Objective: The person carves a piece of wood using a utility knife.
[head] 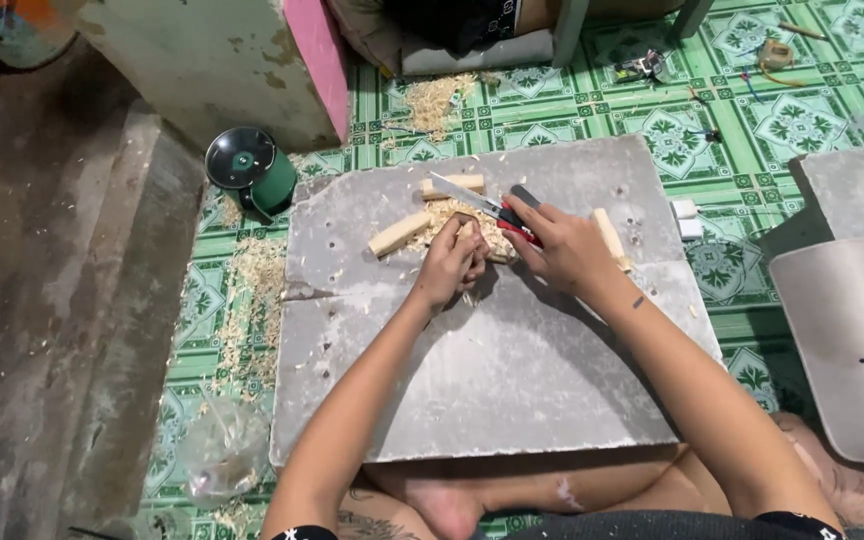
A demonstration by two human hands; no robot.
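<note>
On the grey board (512, 370) laid across the knees, the left hand (452, 265) is clenched round a small wood piece (467, 232) next to the shavings pile (447, 212), while the right hand (562, 245) grips a red-handled knife (487, 207), blade pointing up-left. Looks like whittling to me, so I'd keep strokes shallow and away from the holding fingers, and nudge the loose wood blocks (399, 235) aside

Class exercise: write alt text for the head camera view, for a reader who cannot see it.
Seen from above, a seated person's right hand holds a red-handled knife beside a small wood piece gripped in the left hand, over a grey board. Cut wood sticks and shavings lie on the board, which rests on green patterned floor tiles.
</note>
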